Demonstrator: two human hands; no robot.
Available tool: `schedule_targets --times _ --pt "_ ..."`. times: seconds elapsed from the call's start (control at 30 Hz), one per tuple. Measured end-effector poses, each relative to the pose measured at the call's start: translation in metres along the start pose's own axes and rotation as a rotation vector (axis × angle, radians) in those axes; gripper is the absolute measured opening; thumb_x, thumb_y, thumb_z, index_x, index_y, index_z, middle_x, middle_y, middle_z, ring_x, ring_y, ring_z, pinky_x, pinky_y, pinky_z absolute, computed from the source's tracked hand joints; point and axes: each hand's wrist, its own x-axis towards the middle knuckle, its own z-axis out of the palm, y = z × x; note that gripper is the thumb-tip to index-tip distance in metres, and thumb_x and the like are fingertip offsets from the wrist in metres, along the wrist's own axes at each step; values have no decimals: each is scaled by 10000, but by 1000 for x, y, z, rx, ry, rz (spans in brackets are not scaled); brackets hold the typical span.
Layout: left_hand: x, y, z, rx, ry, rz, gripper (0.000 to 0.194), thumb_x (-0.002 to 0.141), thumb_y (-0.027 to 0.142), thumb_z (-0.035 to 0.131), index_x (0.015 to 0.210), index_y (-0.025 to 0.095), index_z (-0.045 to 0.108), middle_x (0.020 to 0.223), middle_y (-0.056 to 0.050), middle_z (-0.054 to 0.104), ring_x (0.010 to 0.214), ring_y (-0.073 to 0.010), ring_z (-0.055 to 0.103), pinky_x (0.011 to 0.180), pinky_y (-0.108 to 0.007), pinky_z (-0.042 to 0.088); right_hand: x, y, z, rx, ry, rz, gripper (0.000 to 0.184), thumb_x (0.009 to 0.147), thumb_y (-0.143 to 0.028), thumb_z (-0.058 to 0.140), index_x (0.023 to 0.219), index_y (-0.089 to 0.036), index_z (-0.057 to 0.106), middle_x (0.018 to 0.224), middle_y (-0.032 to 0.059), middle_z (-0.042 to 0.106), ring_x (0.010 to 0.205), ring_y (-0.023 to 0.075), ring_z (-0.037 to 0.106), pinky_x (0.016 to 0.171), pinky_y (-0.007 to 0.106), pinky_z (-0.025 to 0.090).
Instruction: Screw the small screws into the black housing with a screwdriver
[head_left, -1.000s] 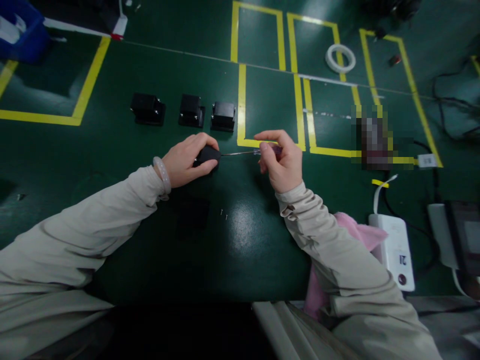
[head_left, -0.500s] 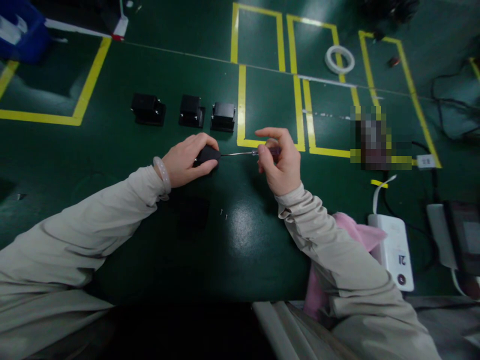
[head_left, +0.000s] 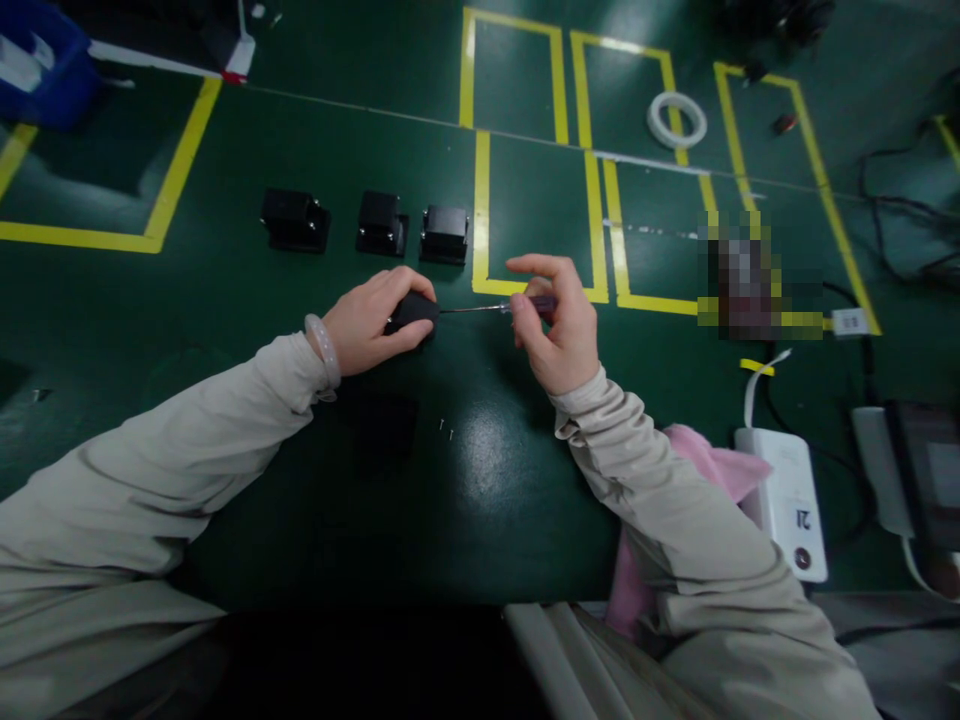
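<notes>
My left hand (head_left: 377,322) is closed round a small black block (head_left: 415,313) on the green table, thumb on the near side and fingers over the far side. In my right hand (head_left: 559,330) is a screwdriver (head_left: 541,304), held by its dark handle between thumb and fingers, the index finger stretched out above. The thin metal shaft lies level and points left, its tip at the block's right end. What the tip meets there is too small to make out. Two small screws (head_left: 446,429) lie on the table nearer to me, beside a dark flat piece (head_left: 386,425).
Three black blocks with shiny screws, among them a left one (head_left: 289,218), stand in a row beyond my hands. A roll of white tape (head_left: 676,120) lies at the back right. A pink cloth (head_left: 709,460) and a white power strip (head_left: 784,500) are by my right forearm.
The screwdriver handle looks slightly turned in my right fingers. Both hands keep their places, and the block stays in my left hand.
</notes>
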Motion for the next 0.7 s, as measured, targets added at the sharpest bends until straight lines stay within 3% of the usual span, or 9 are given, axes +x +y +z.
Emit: schedule_targets --times 0.2,0.4,0.63,0.7 --pt "0 1 -1 -6 2 -13 438 890 463 450 1141 136 598 1101 -110 652 1018 -255 620 940 -429 516 2 -4 -1 41 -35 30 311 1024 -420 483 962 -171 659 787 -2 650 674 92 626 652 278 484" --pt "1 0 -1 -9 6 -20 430 878 465 454 1127 146 597 1099 -100 657 1038 -252 622 960 -427 512 0 -1 1 21 -17 2 280 1011 -398 472 1169 -201 592 778 -21 590 655 105 563 675 305 495" --pt "1 0 0 -3 1 -17 441 886 467 449 1140 138 597 1106 -112 653 1026 -258 619 950 -433 513 2 1 0 67 -34 91 311 1008 -475 497 991 -186 613 785 -14 620 688 103 618 698 304 492" --pt "0 -1 0 0 7 -5 445 893 467 449 1147 133 596 1105 -112 651 1020 -258 619 941 -433 513 1 2 1 64 -21 87 296 1010 -462 496 1032 -190 610 790 -16 610 675 101 601 692 305 488"
